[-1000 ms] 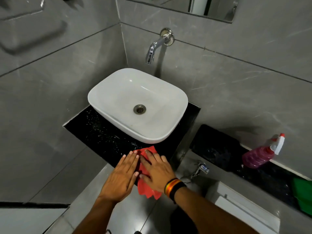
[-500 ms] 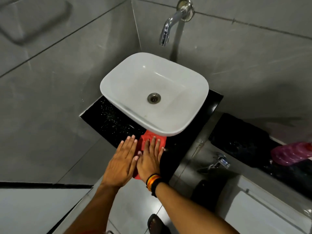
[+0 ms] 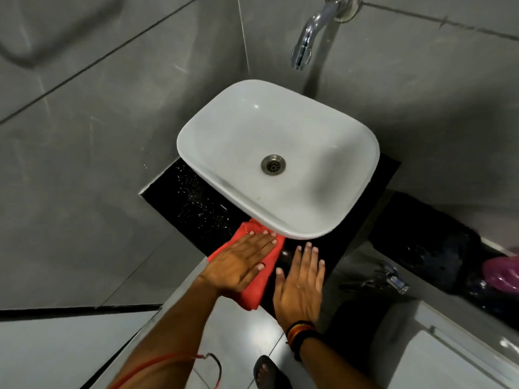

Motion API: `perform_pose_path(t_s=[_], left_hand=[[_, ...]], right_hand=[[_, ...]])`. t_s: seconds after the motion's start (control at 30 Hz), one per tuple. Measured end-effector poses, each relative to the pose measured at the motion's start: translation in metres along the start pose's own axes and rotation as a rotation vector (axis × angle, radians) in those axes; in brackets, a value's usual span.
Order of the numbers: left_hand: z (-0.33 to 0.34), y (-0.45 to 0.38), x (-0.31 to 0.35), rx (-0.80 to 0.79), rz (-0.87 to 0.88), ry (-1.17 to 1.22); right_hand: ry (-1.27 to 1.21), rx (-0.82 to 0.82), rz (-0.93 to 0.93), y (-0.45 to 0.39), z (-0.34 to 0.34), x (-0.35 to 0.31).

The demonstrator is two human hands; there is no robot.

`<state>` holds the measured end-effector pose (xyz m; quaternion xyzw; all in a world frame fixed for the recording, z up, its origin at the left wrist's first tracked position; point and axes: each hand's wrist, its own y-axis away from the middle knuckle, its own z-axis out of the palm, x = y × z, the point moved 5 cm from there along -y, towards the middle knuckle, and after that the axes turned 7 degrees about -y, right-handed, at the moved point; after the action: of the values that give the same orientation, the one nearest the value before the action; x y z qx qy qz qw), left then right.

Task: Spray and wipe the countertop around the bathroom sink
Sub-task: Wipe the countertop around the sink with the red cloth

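Observation:
A white basin [image 3: 238, 130] sits on a black speckled countertop [image 3: 196, 197] in a grey tiled corner. White droplets dot the counter's left part. A red cloth [image 3: 257, 287] lies on the counter's front edge, just under the basin's rim, and hangs partly over the edge. My left hand [image 3: 241, 262] lies flat on the cloth with its fingers together and presses it down. To the right of the cloth, my right hand [image 3: 300, 284] rests flat on the bare black counter, fingers spread, holding nothing. A pink spray bottle [image 3: 502, 273] shows blurred at the right edge.
A chrome wall faucet [image 3: 304, 49] juts out above the basin. A lower black ledge [image 3: 421, 242] runs to the right, with a small chrome tap [image 3: 393, 279] below it. A white cistern [image 3: 435, 355] stands at bottom right. My sandalled foot [image 3: 266, 372] is on the floor.
Both hands were side by side at the cloth, the right one on it. Now the left hand covers the cloth and the right has shifted off it onto bare counter.

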<state>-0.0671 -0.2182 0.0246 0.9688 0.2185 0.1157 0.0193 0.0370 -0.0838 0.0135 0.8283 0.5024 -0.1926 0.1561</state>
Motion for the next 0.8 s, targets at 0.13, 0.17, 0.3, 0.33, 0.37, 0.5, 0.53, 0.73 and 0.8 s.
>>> perform_pose_path(t_s=[0.13, 0.17, 0.3, 0.33, 0.37, 0.5, 0.53, 0.73, 0.8], left_hand=[[-0.016, 0.008, -0.064, -0.042, -0.029, -0.024], [-0.02, 0.011, -0.077, -0.052, -0.028, -0.031], [-0.03, 0.015, -0.125, -0.058, -0.061, -0.056], [-0.034, 0.018, -0.135, -0.041, -0.085, -0.054], [-0.037, 0.021, -0.145, -0.031, -0.115, -0.055], [-0.048, 0.027, -0.181, 0.02, -0.277, -0.051], [-0.053, 0.029, -0.188, 0.046, -0.337, -0.05], [-0.067, 0.001, -0.239, 0.146, -0.799, -0.028], [-0.063, -0.007, -0.244, 0.149, -0.918, -0.041]], right_hand=[[0.048, 0.058, -0.015, 0.0, 0.004, 0.005], [0.066, 0.059, -0.019, 0.001, 0.005, 0.005], [0.089, 0.091, -0.031, -0.002, 0.008, 0.006], [0.086, 0.093, -0.026, -0.002, 0.007, 0.006], [0.082, 0.103, -0.027, -0.001, 0.007, 0.006], [0.064, 0.149, -0.039, -0.003, 0.009, 0.005], [0.06, 0.159, -0.045, -0.003, 0.007, 0.005], [0.054, 0.151, -0.055, -0.002, 0.012, 0.008], [0.066, 0.15, -0.053, -0.002, 0.013, 0.009]])
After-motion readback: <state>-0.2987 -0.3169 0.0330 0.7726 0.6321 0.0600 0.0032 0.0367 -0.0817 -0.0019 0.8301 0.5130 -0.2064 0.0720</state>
